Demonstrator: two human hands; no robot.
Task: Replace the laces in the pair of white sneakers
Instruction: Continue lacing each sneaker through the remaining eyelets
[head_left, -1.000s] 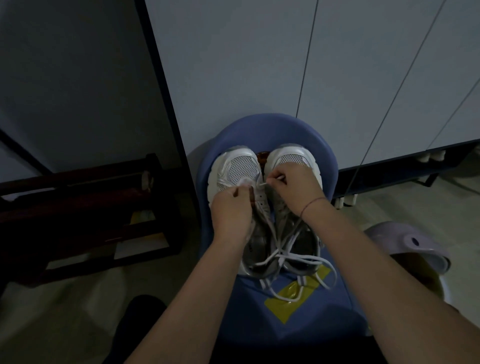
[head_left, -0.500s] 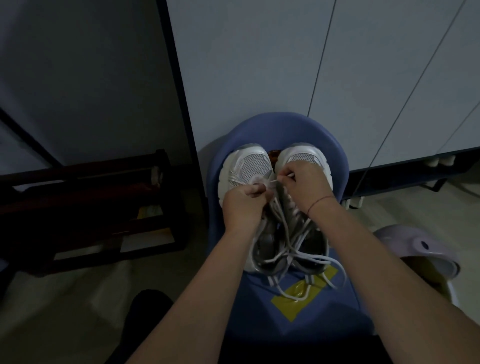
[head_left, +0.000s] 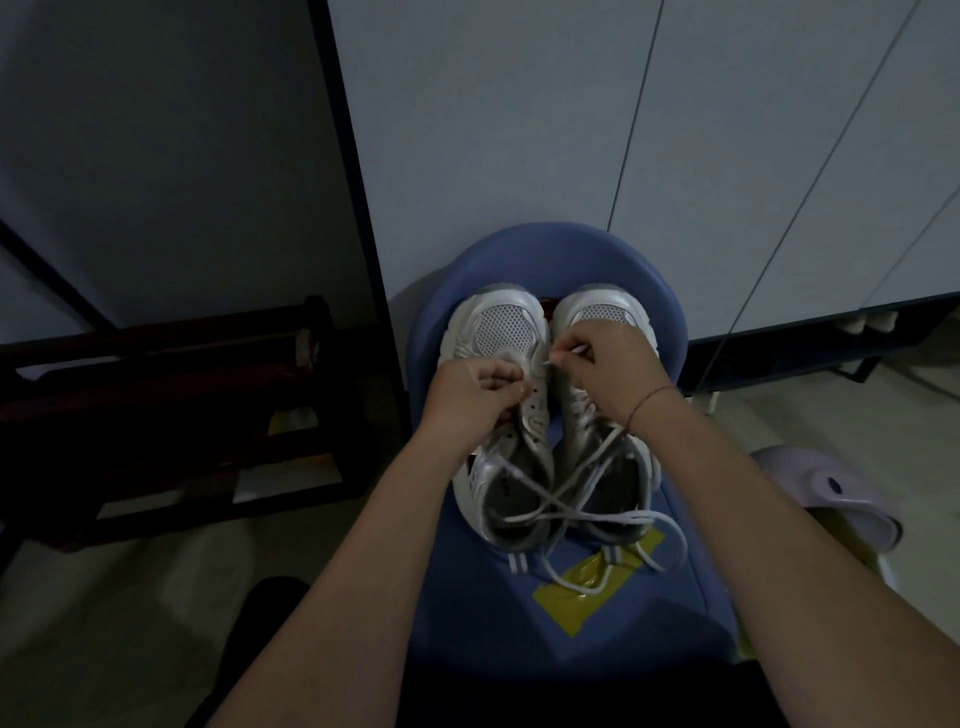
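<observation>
Dark wood, far left: a dark wooden rack (head_left: 171, 415) stands well apart from the work and hinders nothing
Left hand: the left hand (head_left: 467, 400) has its fingers curled on the eyelet row of the left-side sneaker (head_left: 506, 327), steadying it; whether it also pinches lace cannot be told
Where the pair is: toes pointing away, side by side and touching, on the seat of the blue chair (head_left: 561, 260), which stands against the white cabinet doors (head_left: 519, 130)
Lace: the lace (head_left: 571, 499) is white; its loose lengths cross over both shoe openings and trail past the heels onto the yellow tape (head_left: 587, 587)
Handling, as a judgement: the cord looks soft, limp and light, and only its tip is likely stiff enough to thread, so hold it just behind the tip; the shoe is light and may slide unless held
Right hand: the right hand (head_left: 608, 369), over the right-side sneaker (head_left: 602, 306), pinches the lace tip between thumb and forefinger, close to the eyelets nearest the toe
In the way: the crossed slack could snag or knot; dim light hides the eyelets
Far right: a lilac plastic stool (head_left: 831, 488), apart from the chair
</observation>
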